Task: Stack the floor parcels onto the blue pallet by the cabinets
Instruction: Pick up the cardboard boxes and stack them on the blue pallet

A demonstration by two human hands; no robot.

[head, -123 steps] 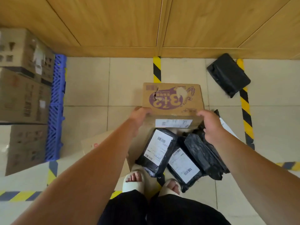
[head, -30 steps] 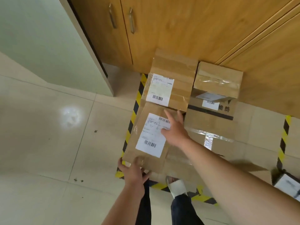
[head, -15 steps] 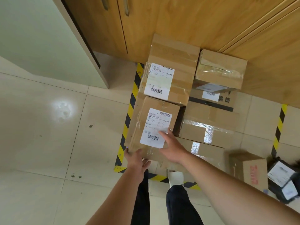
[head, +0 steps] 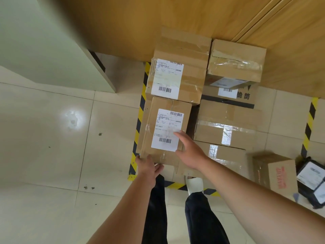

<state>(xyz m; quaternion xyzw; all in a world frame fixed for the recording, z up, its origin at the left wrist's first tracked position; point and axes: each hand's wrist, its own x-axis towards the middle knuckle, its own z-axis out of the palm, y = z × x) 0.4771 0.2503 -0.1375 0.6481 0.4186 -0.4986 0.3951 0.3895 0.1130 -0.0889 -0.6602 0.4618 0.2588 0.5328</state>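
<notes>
A cardboard box with a white shipping label (head: 149, 131) sits on top of the stack at the near left. Behind it, touching, is a larger labelled box (head: 193, 55). My left hand (head: 147, 166) grips the front box at its near left corner. My right hand (head: 190, 152) lies flat on the box top by the label's right edge, fingers apart. More taped boxes (head: 226, 113) fill the stack's right side, one (head: 235, 57) raised at the back. The boxes hide the blue pallet.
Wooden cabinets (head: 175, 14) stand right behind the stack. Yellow-black floor tape (head: 139, 120) frames it. A small box with red print (head: 276, 171) and black mailer bags (head: 311, 182) lie on the floor at the right. A pale green wall panel (head: 44, 41) juts out at the left.
The front labelled box went from skewed to lined up against the box behind it. My right hand slid back along the label toward me. My left hand stayed at the near corner.
</notes>
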